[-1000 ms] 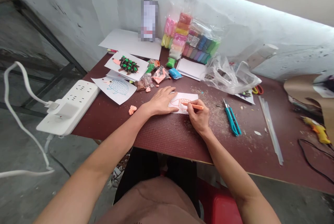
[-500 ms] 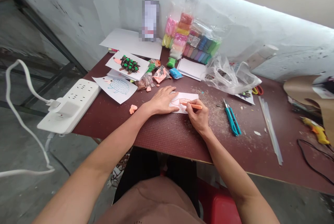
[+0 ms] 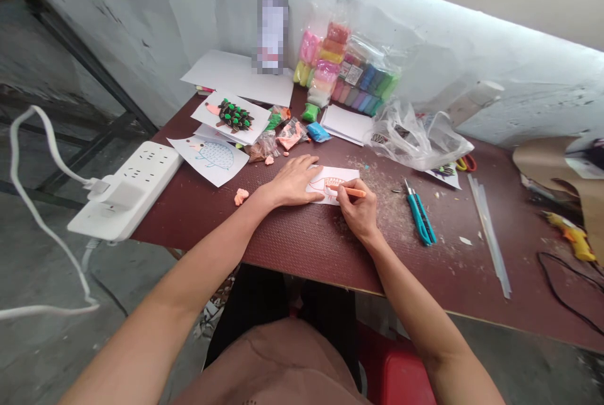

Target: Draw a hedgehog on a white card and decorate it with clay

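The sheet of white paper (image 3: pixel 350 175) lay flat on the dark red surface (image 3: pixel 283 241), near its front edge, with an animal outlined on it in orange and rows of small marks across the body. It was between the two hands: the left hand (image 3: pixel 293 182) lay with its fingers spread flat, covering the sheet's left end, and the right hand (image 3: pixel 359 207) hid its lower right corner. The right hand's grip was narrow, pinched round an orange pen (image 3: pixel 355 192) whose tip was at the drawing; the left hand's grip was wide and held it down.

Just beyond the left hand, small clear bags held soft material, one brown (image 3: pixel 262 148), one salmon pink (image 3: pixel 291 134). A green packet (image 3: pixel 310 112) and a blue packet (image 3: pixel 318 133) were beside them. Farther back, clear packs (image 3: pixel 363 87) with many coloured blocks leaned by the wall. To the right sat a crumpled clear bag (image 3: pixel 425 144); its dark contents could not be made out.

A salmon lump (image 3: pixel 241 196) lay near the left forearm. Beyond it were a card with a blue drawing (image 3: pixel 212 158) and another with a green-dotted hedgehog (image 3: pixel 233 117). Right of the right hand lay a teal utility knife (image 3: pixel 419 216), then translucent sticks (image 3: pixel 491 241).
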Tool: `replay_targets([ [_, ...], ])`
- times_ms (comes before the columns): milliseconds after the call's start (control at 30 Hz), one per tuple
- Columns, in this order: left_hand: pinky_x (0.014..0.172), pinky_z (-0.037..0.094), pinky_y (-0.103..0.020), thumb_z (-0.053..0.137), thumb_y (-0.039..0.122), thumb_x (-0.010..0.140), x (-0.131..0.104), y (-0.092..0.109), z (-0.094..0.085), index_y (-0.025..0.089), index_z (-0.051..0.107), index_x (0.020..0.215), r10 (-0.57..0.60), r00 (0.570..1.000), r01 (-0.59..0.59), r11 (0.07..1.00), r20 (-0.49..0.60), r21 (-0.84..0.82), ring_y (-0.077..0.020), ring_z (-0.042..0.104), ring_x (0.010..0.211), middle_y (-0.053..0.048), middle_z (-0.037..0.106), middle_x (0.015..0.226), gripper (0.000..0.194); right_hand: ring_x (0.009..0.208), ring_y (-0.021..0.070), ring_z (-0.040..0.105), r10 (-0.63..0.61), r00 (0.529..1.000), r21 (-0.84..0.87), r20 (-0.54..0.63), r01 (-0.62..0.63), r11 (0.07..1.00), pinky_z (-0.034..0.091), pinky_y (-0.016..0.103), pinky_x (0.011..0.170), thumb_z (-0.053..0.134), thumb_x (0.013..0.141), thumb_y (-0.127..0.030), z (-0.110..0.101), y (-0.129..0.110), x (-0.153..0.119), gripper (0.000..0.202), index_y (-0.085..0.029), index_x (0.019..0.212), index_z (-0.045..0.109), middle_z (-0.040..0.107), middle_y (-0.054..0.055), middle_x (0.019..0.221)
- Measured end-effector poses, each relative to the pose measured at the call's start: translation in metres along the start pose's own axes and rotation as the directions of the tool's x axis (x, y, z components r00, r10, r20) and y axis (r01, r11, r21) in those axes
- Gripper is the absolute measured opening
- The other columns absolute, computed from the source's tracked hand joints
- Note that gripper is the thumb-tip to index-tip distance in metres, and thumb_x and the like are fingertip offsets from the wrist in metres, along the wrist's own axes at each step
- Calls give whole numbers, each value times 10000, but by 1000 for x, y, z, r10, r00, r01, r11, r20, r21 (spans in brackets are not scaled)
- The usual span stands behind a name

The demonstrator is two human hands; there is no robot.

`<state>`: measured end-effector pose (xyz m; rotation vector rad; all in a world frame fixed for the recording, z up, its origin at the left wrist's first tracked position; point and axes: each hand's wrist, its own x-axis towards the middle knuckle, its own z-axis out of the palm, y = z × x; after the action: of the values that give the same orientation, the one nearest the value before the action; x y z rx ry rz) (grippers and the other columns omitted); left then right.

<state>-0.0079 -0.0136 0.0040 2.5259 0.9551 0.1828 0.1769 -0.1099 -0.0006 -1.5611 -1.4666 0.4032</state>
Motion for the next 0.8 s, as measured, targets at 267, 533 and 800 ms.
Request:
replay_targets([
  [267, 1250, 280, -526, 647, 539, 906, 0, -2, 1, 169, 528, 1504, 13, 1000, -13, 1000, -12, 6, -369, 326, 1551, -185, 378, 1674, 714, 523, 125, 471, -8, 1000, 7, 3, 8, 1000, 366, 268, 528, 608, 879, -377, -1, -1, 0, 222, -224, 720, 588, 610, -13, 611],
  [533, 1256, 269, -519, 648, 534, 905, 0, -1, 0, 150, 519, 1511, 7, 1000, -7, 1000, -3, 4, -372, 316, 1557, -194, 366, 1679, 730, 529, 128, 482, -18, 1000, 19, -3, 18, 1000, 377, 269, 529, 601, 871, -363, 0, -2, 1, 218, -229, 701, 574, 626, -5, 624],
  [800, 1244, 289, -522, 646, 552, 902, 1, -4, 2, 176, 533, 1495, 27, 999, -27, 1000, -30, -2, -368, 335, 1547, -183, 387, 1668, 712, 538, 133, 495, -22, 1000, 19, 11, 22, 1000, 388, 274, 538, 609, 870, -363, -1, -1, 0, 215, -226, 705, 590, 637, -2, 632],
])
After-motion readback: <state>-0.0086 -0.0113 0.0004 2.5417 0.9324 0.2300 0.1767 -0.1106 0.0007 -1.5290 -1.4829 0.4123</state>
